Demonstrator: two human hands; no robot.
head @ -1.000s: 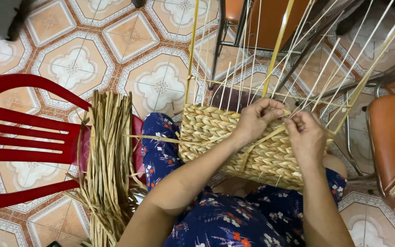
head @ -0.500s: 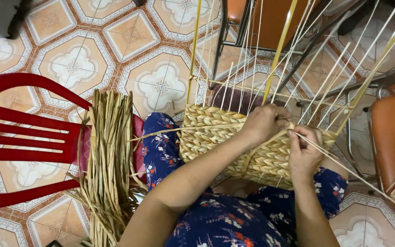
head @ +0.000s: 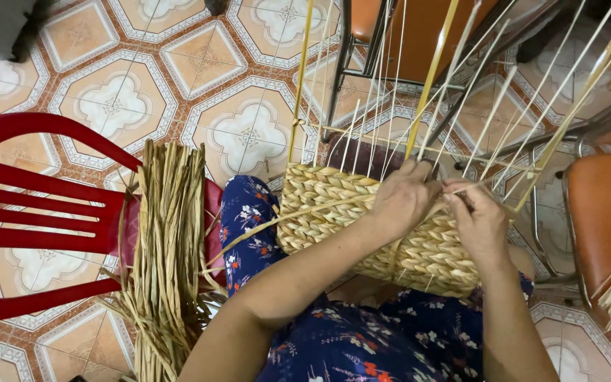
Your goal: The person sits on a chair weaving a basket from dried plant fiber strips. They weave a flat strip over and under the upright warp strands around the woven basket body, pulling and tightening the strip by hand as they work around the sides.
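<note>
The head camera looks straight down on a half-woven basket of pale golden plaited straw (head: 341, 212), which rests on the person's lap over a dark blue flowered garment (head: 249, 219), its woven wall lying across both knees. From the basket's upper rim a fan of thin, stiff pale yellow upright stakes (head: 461, 99) rises toward the top edge of the picture, spreading apart as they go. The left hand (head: 404, 198) lies over the top of the woven wall near its middle, fingers curled down and clenched around the rim where the stakes come out. The right hand (head: 482, 219) sits just beside it, touching the rim, its fingers pinched closed on a thin straw strand (head: 454, 189) at the weaving edge; exactly how the strand runs under the fingers cannot be made out. One long loose flat straw strand (head: 263, 226) trails from under the left hand across the basket's face toward the lower left. Beside the person's left knee, a thick bundle of dried tan straw strips (head: 167, 255) lies draped over the seat of a red plastic slatted chair (head: 44, 212), its ends hanging down to the patterned orange-and-white tiled floor (head: 178, 64). Beyond the basket stands a metal-framed chair with an orange seat (head: 419, 35), and another orange padded seat (head: 606, 226) fills the right edge.
</note>
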